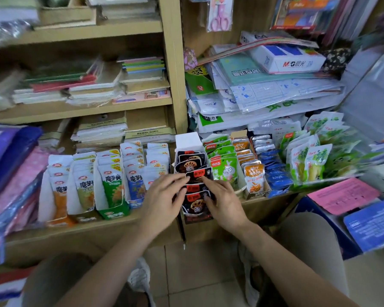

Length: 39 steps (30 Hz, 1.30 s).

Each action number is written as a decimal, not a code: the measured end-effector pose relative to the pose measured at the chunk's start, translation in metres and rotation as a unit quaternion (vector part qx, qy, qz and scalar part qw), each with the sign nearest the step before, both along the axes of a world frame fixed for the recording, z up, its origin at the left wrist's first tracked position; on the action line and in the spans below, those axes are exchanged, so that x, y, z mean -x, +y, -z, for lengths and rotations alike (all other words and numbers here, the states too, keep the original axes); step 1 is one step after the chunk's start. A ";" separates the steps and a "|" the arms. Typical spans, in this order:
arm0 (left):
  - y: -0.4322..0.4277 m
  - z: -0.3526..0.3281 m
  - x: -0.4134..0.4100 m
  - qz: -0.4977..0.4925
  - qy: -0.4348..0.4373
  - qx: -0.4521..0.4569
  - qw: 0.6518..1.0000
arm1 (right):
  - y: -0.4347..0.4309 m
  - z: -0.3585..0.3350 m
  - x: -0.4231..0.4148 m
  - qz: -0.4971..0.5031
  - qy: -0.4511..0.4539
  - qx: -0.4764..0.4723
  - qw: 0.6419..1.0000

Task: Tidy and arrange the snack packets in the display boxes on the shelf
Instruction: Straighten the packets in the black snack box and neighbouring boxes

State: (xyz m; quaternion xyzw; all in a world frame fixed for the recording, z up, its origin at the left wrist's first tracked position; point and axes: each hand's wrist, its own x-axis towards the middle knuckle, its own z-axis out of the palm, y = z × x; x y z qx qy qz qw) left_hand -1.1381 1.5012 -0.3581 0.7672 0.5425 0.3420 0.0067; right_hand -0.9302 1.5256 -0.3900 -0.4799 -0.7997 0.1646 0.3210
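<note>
A row of black snack packets with red labels stands in a narrow white display box at the middle of the low shelf. My left hand and my right hand are on either side of the front packets. Fingertips of both hands pinch one black packet near its top edge. Left of this box stand boxes of white, orange, green and blue konjac packets. On the right are green rabbit packets, orange packets, dark blue packets and green-and-white packets.
Stacks of notebooks and paper fill the shelves above. A white M&G paper box tops a heap of plastic folders at the right. Pink and blue cards lie on a box at the lower right. My knees and tiled floor are below.
</note>
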 end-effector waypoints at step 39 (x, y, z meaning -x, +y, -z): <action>0.000 0.056 -0.042 -0.106 -0.046 0.070 0.991 | 0.028 -0.003 -0.012 -0.080 -0.055 0.119 0.988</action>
